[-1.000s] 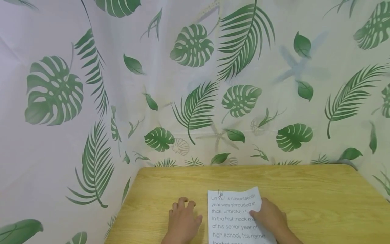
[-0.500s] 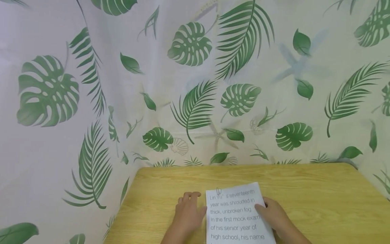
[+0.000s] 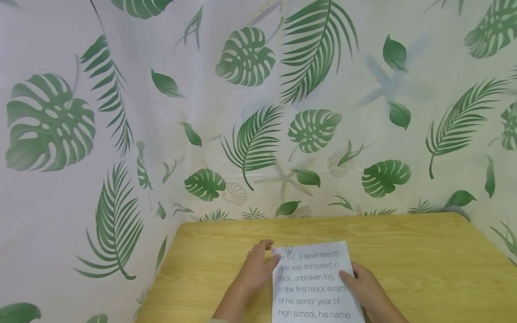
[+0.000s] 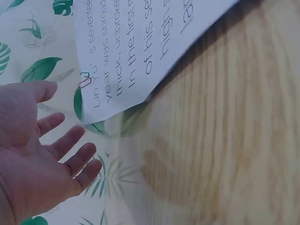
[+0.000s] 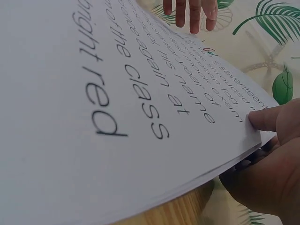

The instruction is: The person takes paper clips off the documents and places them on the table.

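Observation:
A stack of printed paper sheets (image 3: 311,287) with large black text slants over the table, its underside raised off the wood in the left wrist view. My right hand (image 3: 365,285) pinches the right edge, thumb (image 5: 263,119) on the printed face and fingers beneath. Two small paper clips (image 4: 85,80), one reddish and one greenish, sit on the top edge near the left corner. Beside that corner is my left hand (image 3: 256,267), its fingers (image 4: 70,140) spread and loosely bent, holding nothing. In the head view its thumb tip overlaps the sheet's left edge.
The yellow wood-grain table (image 3: 424,269) spreads under both hands, with rounded far corners. Behind it and along the left hangs a white curtain (image 3: 194,112) printed with green leaves, starfish and shells.
My left hand has moved up and right to the stack's top left corner. The bent upper right corner of the paper has flattened out, with my right hand still pinching that side.

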`<state>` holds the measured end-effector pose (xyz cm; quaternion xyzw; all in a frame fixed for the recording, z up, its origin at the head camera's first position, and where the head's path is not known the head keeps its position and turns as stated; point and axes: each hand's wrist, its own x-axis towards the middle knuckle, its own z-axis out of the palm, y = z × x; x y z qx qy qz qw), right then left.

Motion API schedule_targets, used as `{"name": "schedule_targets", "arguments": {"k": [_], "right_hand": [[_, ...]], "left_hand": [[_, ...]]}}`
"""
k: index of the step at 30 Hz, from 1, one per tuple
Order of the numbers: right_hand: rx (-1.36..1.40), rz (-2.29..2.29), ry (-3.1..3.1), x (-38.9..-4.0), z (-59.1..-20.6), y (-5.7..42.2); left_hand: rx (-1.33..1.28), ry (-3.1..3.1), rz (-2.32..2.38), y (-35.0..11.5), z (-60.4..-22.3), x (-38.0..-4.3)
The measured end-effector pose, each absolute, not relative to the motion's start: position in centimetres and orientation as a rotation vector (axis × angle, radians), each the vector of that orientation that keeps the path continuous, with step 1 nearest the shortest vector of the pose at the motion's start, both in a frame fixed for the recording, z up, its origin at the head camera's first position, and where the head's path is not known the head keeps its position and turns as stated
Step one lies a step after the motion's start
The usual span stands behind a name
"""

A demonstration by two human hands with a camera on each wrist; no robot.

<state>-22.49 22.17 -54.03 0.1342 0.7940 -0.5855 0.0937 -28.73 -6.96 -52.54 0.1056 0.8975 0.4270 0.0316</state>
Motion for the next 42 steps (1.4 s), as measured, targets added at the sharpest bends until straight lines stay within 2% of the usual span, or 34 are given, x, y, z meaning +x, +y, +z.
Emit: {"name": "schedule_targets", "arguments": {"k": [9,18,42], "right_hand": [[0.403,-1.854,2.287,-22.3,-55.0,22.2],[0.381,-1.97,2.184,-21.7,-55.3,22.6],[0.178,-2.073,1.96,-21.2,-56.3,23.9]], "left_hand": [[0.373,2.572,1.474,-6.6,-53.2,-30.6],[0.392,2.481,1.597,-6.2,-53.1,-30.7],[0.506,2.765,1.276,-5.6,-52.9,-29.6]]}}
